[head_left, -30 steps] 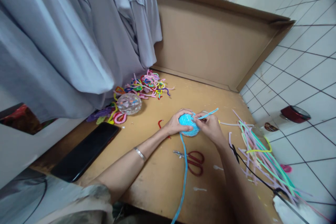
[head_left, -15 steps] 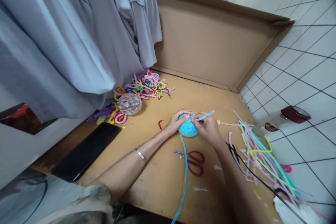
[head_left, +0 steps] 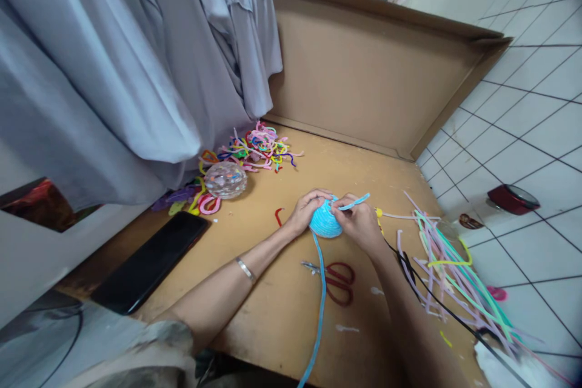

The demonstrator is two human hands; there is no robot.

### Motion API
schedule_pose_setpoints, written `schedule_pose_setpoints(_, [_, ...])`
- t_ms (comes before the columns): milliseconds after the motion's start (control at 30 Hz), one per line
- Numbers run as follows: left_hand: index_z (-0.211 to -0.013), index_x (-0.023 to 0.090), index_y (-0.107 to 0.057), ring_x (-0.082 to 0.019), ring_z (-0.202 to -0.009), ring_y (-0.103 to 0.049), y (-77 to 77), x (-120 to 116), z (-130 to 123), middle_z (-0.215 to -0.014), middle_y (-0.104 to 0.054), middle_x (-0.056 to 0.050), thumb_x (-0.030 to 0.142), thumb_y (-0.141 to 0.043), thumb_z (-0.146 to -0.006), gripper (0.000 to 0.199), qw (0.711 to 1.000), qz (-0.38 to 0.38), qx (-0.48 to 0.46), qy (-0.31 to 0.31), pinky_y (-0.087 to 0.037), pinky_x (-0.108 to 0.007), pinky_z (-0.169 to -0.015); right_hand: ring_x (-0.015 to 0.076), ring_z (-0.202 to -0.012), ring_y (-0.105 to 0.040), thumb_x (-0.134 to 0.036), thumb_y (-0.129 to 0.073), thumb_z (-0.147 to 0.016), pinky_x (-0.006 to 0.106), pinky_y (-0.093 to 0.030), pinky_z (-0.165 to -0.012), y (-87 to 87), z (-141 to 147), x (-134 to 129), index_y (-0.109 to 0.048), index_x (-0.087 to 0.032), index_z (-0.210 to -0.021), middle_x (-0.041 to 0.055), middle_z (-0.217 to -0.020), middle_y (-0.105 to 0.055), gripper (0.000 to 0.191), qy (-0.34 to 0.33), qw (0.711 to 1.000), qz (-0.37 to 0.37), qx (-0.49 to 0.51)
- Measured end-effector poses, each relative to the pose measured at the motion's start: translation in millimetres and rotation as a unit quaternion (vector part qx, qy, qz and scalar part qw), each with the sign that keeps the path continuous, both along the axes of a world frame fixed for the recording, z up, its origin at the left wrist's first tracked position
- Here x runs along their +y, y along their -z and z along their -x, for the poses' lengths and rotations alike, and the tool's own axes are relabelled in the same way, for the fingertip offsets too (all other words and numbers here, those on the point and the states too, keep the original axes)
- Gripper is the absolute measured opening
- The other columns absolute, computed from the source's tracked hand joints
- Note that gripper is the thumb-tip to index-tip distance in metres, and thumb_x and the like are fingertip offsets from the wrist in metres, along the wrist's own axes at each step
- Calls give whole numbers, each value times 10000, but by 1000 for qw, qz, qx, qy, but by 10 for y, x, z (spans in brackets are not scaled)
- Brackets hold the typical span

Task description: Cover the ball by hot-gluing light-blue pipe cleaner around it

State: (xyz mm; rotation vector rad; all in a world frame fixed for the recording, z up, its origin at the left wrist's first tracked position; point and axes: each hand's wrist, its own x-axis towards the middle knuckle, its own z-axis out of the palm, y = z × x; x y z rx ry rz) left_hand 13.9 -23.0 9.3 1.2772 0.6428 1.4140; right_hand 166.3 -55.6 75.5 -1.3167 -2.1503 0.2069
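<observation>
A rounded, dome-like coil of blue pipe cleaner (head_left: pixel 325 222) sits between my hands above the tabletop. My left hand (head_left: pixel 309 209) is closed on its left side, fingers over the top. At its upper right, my right hand (head_left: pixel 359 218) pinches a short blue pipe cleaner end (head_left: pixel 357 201) that sticks out past the fingers. A long blue strand (head_left: pixel 322 303) runs from the coil's lower left down over the table's front edge. Beneath it lie red-handled scissors (head_left: pixel 339 282), their blades partly crossed by the strand.
Loose pastel pipe cleaners (head_left: pixel 448 267) and a black cable (head_left: pixel 431 294) lie at right, near a red-lidded jar (head_left: pixel 509 200). On the left are a black phone (head_left: pixel 152 260), a clear glass bowl (head_left: pixel 225 180) and a colourful heap of pipe cleaner pieces (head_left: pixel 264 142). Cardboard (head_left: pixel 364 66) stands behind.
Almost nothing differs. The blue end in my right fingers has shifted very slightly; both hands keep their places on the coil.
</observation>
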Motion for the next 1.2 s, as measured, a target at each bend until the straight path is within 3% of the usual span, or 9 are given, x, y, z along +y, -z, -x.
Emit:
schedule_pose_setpoints(167, [-832, 159, -704, -233, -1061, -600, -11, -20, -11, -1049, -688, -90, 443, -553, -818, 322, 1000, 6, -1, -9, -422, -355, -985, 159, -717, -604, -277, -527, -835, 252, -389, -660, -7, 13, -16, -692, -182, -797, 57, -825, -689, 195, 10, 1000, 3, -2])
schedule_pose_setpoints(367, [-836, 164, -699, -236, -1068, -604, -20, -46, -12, -1031, -695, -82, 295, -619, -737, 182, 999, -4, 19, -26, -429, -365, -980, 150, -689, -587, -275, -526, -838, 253, -374, -645, -2, 18, -25, -702, -179, -809, 56, -830, -685, 203, 19, 999, -2, -26])
schedule_pose_setpoints(700, [-845, 160, -695, -228, -1051, -623, 40, 4, -14, -1029, -702, -85, 233, -591, -716, 181, 998, -9, 46, -46, -453, -371, -971, 159, -713, -591, -279, -534, -836, 257, -389, -654, -9, 32, -24, -702, -193, -811, 61, -841, -690, 191, 21, 999, 7, -33])
schedule_pose_setpoints(933, [-860, 156, -695, -232, -1048, -628, -8, -40, -5, -1050, -701, -93, 235, -595, -718, 191, 997, -13, 58, -51, -461, -377, -972, 164, -803, -626, -233, -593, -794, 261, -472, -715, -125, -107, 10, -695, -177, -945, 69, -905, -670, 190, -63, 993, 101, 12])
schedule_pose_setpoints(1000, [-858, 155, -695, -234, -1044, -630, -13, -45, -4, -1065, -699, -96, 240, -592, -722, 191, 997, -3, 58, -55, -466, -374, -964, 177, -875, -632, -195, -572, -800, 274, -479, -767, -185, -189, 30, -680, -162, -1021, 89, -968, -671, 248, -8, 994, 102, -39])
schedule_pose_setpoints(1067, [-858, 155, -695, -235, -1048, -631, -8, -43, -4, -1082, -695, -96, 242, -588, -723, 194, 996, 7, 60, -58, -468, -369, -960, 219, -954, -628, -193, -524, -831, 313, -478, -809, -222, -272, 57, -672, -133, -1053, 134, -1035, -666, 273, 112, 980, 90, -140])
schedule_pose_setpoints(1133, [-859, 156, -694, -236, -1059, -628, 1, -37, -3, -1091, -693, -95, 242, -587, -720, 196, 996, 12, 62, -62, -464, -366, -964, 272, -995, -625, -254, -490, -869, 357, -479, -817, -210, -352, 99, -677, -99, -1053, 194, -1083, -652, 304, 235, 934, 105, -249])
schedule_pose_setpoints(1200, [-859, 156, -692, -239, -1073, -622, 10, -31, -3, -1094, -692, -95, 249, -589, -717, 199, 996, 14, 63, -62, -459, -365, -970, 296, -994, -635, -337, -486, -884, 373, -483, -811, -143, -423, 156, -688, -88, -1051, 227, -1087, -652, 361, 306, 883, 157, -319])
